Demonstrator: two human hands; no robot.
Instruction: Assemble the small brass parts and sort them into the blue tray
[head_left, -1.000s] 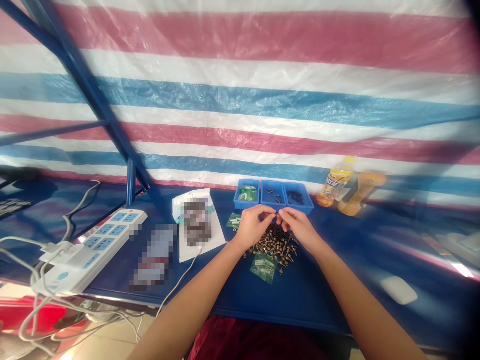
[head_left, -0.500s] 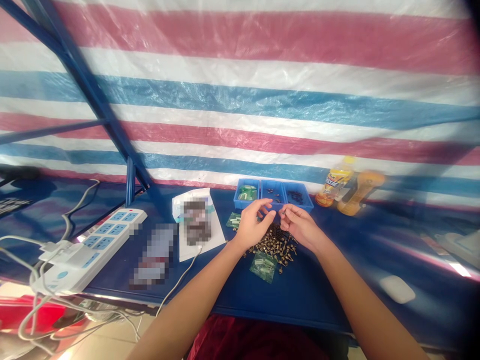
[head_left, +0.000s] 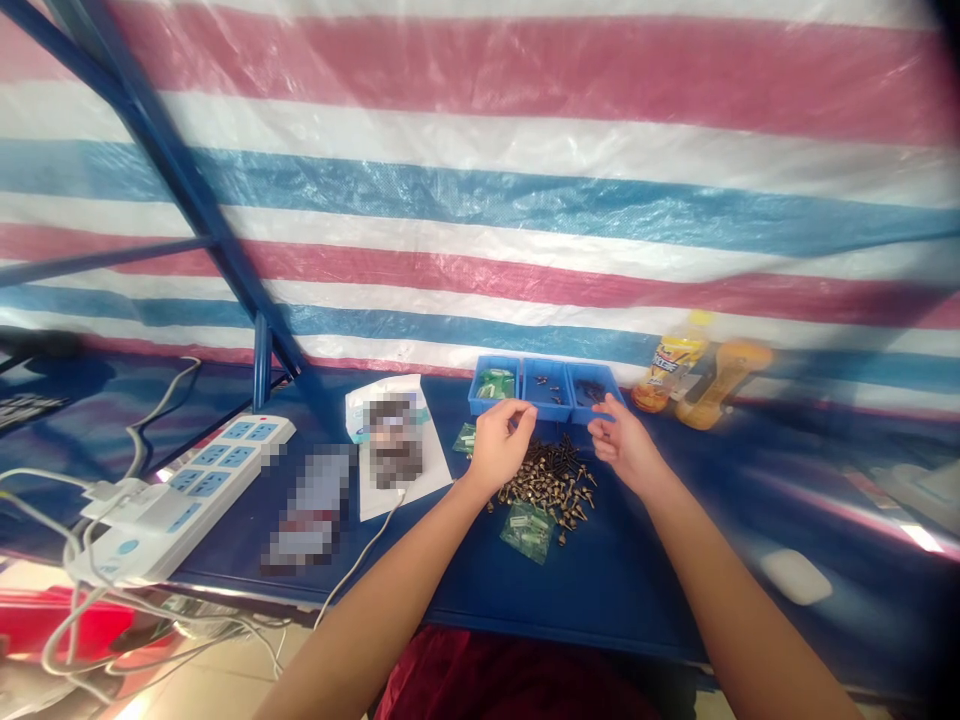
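Observation:
A pile of small brass and dark screws (head_left: 551, 480) lies on the blue table (head_left: 615, 590), between my two hands. My left hand (head_left: 499, 445) hovers at the pile's left edge, its fingers curled together just below the left and middle blue bins (head_left: 546, 402). My right hand (head_left: 626, 445) is at the pile's right, its thumb and forefinger pinched at the front edge of the right blue bin (head_left: 596, 412). What either pinch holds is too small to see. A small green bag (head_left: 529, 530) lies in front of the pile and another (head_left: 469, 440) lies left of my left hand.
A white power strip (head_left: 187, 490) with plugs and cables sits at the left. A paper sheet (head_left: 390, 440) and a blurred item (head_left: 311, 510) lie beside it. Two orange drink bottles (head_left: 675, 375) lie at the back right, a white oval object (head_left: 795, 578) at the front right. A blue metal frame (head_left: 259, 375) rises at the left.
My hands were together above the pile and have drawn apart. The right hand has gone right and up to the right bin. The left hand opened, then curled again near the bins.

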